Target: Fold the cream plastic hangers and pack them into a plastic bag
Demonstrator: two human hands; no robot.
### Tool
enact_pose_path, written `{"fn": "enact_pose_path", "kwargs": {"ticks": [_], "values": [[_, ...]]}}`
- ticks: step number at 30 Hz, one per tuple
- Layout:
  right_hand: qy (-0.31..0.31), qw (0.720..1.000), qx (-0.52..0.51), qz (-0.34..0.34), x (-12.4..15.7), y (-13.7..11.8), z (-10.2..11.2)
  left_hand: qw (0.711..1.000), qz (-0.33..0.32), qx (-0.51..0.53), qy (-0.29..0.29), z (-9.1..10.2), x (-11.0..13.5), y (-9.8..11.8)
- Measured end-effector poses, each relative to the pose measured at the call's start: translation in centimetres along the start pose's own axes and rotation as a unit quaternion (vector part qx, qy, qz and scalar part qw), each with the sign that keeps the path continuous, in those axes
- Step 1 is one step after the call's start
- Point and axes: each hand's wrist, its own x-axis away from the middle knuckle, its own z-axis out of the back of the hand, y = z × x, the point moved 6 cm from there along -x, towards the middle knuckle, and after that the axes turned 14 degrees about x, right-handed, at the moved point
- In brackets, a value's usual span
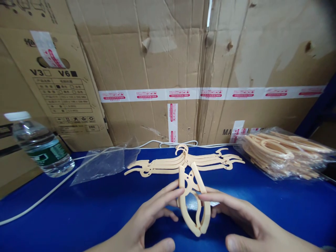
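Water bottle (42, 145), clear bag (105, 162) and white cable (39, 199) sit left on the desk (78, 213); boxes (157, 70) behind; right, a pack (283, 152), apparently hangers.

Bright, even light falls from above as we look down. Soft shadows sit under our left hand (147, 222) and right hand (244, 218) on the table (78, 217). The hanger (193, 201) is sharp; the bottle (42, 145) at the bent edge blurs.

On my feed, the carton (65, 91) at upper left reads "V3" beside an empty square and "V6" beside a filled one; the printed table beneath is too blurred to read. The centre-right carton (262, 115) shows "MA" low down. The red print on the white tape (210, 93) and the bottle label (48, 154) is too small to read.
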Motion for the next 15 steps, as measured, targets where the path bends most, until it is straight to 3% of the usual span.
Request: {"fn": "enact_pose_path", "kwargs": {"ticks": [9, 15], "values": [[0.002, 1.000, -0.031, -0.001, -0.09, -0.01, -0.14, 1.000, -0.003, 0.025, -0.012, -0.02, -0.01, -0.22], [0.012, 1.000, -0.028, 0.007, -0.07, 0.03, -0.12, 0.997, 0.047, 0.048, -0.038, -0.27, -0.32, -0.40]]}}
